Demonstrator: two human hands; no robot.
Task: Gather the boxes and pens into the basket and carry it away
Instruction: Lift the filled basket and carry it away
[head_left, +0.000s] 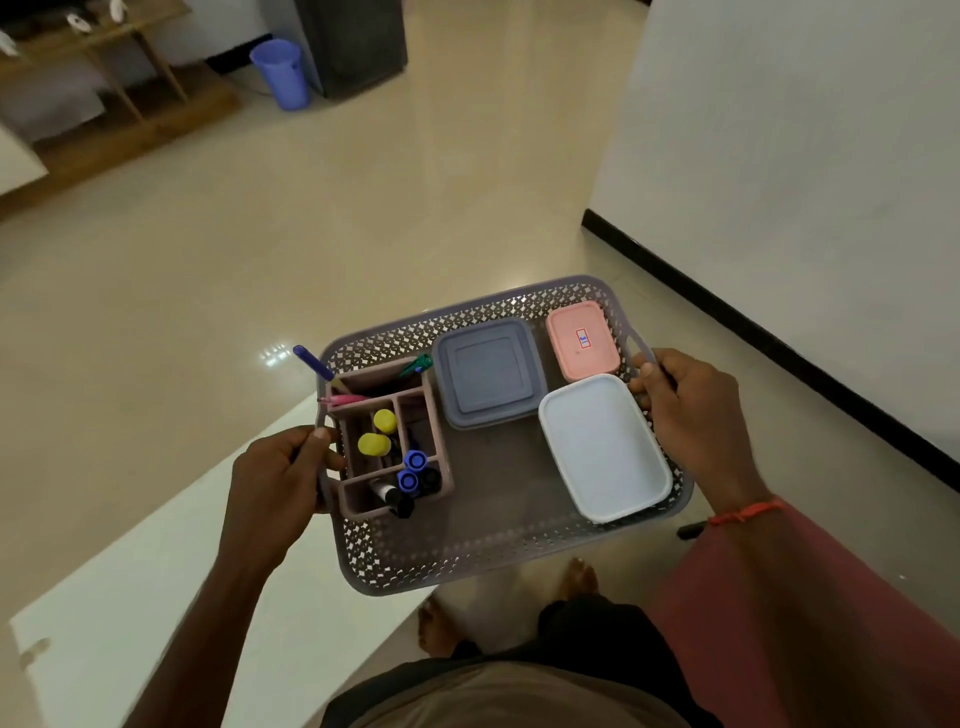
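Held level in mid-air above a glossy cream tiled floor (363, 208): a grey perforated plastic basket (467, 561), lifted clear of a white tabletop (182, 597) at lower left. Gathering apparently finished, with everything visible already inside; only the carrying away seemingly left. Left hand (275, 483) closed around the handle slot on the basket's left end, fingers curled through it; right hand (691, 415) wrapped likewise around the right handle, thumb on top of the rim, an orange thread bracelet (748, 512) at the wrist. Inside, at left, a mauve plastic compartmented pen holder (384, 447) packed with upright markers, yellow, blue and black caps showing, and a blue pen (314, 364) leaning out past the rim. At centre, a grey-blue square lidded box (488, 371); just beside it, a small pink rectangular lidded box (583, 340) bearing a sticker; nearest the right hand, a white rectangular lidded box (605, 447). All three lids shut. Bare feet visible below the basket. No stray boxes or pens in view on the tabletop.
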